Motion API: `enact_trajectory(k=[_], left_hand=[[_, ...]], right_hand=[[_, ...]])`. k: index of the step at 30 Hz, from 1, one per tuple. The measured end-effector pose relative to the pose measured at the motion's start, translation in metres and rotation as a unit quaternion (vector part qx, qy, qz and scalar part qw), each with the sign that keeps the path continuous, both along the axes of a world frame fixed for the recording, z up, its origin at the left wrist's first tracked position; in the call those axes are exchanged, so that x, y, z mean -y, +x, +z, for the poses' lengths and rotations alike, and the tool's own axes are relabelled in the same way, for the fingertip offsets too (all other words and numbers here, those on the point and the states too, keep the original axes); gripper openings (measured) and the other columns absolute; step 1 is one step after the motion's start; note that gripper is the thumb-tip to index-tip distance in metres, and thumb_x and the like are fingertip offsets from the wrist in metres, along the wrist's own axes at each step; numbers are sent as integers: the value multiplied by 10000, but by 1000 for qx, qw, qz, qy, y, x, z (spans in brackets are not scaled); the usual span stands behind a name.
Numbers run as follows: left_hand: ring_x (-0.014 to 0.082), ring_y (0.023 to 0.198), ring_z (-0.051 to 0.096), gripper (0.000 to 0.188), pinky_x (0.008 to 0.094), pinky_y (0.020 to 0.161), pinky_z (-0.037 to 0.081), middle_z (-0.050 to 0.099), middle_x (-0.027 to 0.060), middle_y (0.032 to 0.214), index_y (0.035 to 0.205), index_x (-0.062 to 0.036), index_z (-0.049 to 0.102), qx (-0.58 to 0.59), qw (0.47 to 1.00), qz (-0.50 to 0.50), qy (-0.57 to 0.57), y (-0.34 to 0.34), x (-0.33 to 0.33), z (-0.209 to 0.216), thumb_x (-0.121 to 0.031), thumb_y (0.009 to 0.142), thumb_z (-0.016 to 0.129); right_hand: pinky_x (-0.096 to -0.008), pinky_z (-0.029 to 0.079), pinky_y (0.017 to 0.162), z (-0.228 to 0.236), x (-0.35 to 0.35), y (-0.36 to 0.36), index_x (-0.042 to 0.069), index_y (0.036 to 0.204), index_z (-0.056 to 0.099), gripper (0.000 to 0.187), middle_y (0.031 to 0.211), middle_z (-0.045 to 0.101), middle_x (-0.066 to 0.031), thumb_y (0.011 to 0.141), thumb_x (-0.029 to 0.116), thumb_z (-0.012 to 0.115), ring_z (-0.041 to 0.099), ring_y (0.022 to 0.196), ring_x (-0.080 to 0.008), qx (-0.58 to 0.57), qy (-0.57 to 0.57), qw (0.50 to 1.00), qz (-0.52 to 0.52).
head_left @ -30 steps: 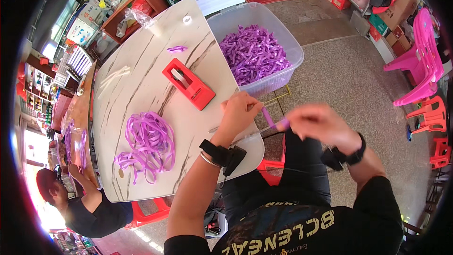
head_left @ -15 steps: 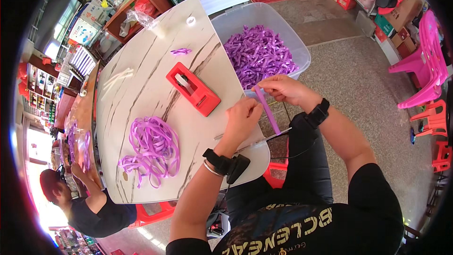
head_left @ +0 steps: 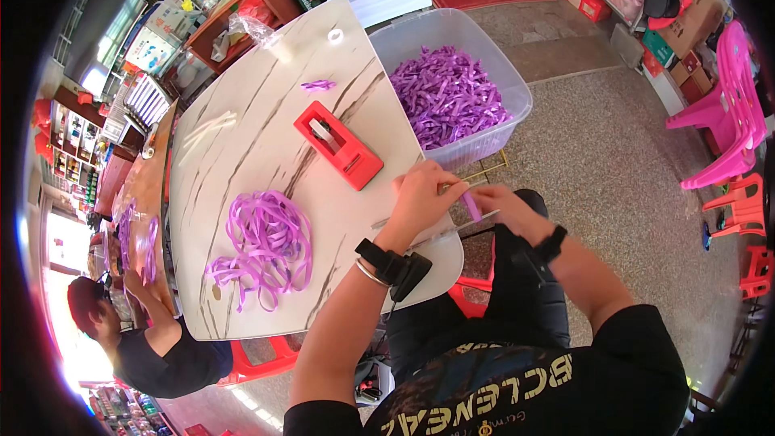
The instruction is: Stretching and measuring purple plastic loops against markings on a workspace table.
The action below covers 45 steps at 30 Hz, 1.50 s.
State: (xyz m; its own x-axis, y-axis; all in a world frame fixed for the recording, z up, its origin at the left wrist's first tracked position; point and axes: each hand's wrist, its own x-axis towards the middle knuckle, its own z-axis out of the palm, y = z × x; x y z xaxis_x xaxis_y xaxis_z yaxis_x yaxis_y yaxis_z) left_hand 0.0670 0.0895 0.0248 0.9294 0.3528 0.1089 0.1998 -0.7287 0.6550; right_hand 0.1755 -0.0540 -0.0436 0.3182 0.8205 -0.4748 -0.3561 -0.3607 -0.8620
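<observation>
Over the table's near right corner, my left hand [head_left: 424,200] pinches the upper end of a short purple ribbon strip [head_left: 471,207]. Close beside the strip is my right hand [head_left: 517,214], its fingers curled; whatever they hold is hidden. A thin metal rod [head_left: 483,216] sticks out past the table edge, by the strip's lower end. On the marble-patterned table [head_left: 266,145] lie a loose heap of long purple ribbon [head_left: 270,242] and a red tape dispenser [head_left: 339,145]. Beyond my hands, a clear plastic bin [head_left: 507,73] holds a large pile of cut purple strips [head_left: 444,101].
Several white sticks [head_left: 208,131], a small purple bundle [head_left: 319,85] and a white ring [head_left: 335,35] lie farther back on the table. At the left, another person [head_left: 153,339] sits at a wooden table with purple ribbons. Pink chairs [head_left: 722,109] stand at the right.
My right hand has come down from the strip's upper end, toward me. My left hand has moved right and now holds that end. The strip sits lower, mostly between my hands.
</observation>
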Motion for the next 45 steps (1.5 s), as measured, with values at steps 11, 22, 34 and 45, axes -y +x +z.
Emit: enact_trajectory(k=[11, 22, 34, 45], left_hand=[[236, 771, 513, 214, 403, 629, 301, 518, 44, 700, 693, -142, 675, -57, 998, 2, 30, 4, 0, 1, -348, 707, 620], [234, 757, 529, 219, 409, 594, 307, 548, 49, 681, 681, -136, 668, -33, 999, -2, 26, 5, -1, -3, -349, 703, 618], [202, 631, 528, 196, 366, 538, 315, 547, 63, 653, 744, -100, 649, 66, 997, 12, -36, -15, 9, 7, -289, 756, 595], [86, 566, 346, 347, 220, 538, 320, 402, -5, 661, 1062, -98, 431, -44, 642, 60, -763, -81, 86, 19, -402, 930, 327]], right_hand=[[-170, 385, 532, 19, 42, -55, 49, 812, 576, 115, 725, 576, 8, 832, 162, 578, 498, 614, -36, 17, 115, 984, -136], [-170, 405, 541, 19, 38, -55, 45, 804, 566, 89, 780, 616, -39, 815, 126, 601, 547, 632, -57, -72, 140, 972, -176], [-165, 418, 552, 30, 40, -54, 41, 863, 603, 135, 762, 616, -19, 834, 170, 580, 549, 631, -55, -60, 106, 984, -128], [-160, 370, 509, 38, 44, -51, 53, 845, 603, 156, 706, 584, 16, 827, 208, 591, 514, 585, -39, -35, 87, 989, -113]])
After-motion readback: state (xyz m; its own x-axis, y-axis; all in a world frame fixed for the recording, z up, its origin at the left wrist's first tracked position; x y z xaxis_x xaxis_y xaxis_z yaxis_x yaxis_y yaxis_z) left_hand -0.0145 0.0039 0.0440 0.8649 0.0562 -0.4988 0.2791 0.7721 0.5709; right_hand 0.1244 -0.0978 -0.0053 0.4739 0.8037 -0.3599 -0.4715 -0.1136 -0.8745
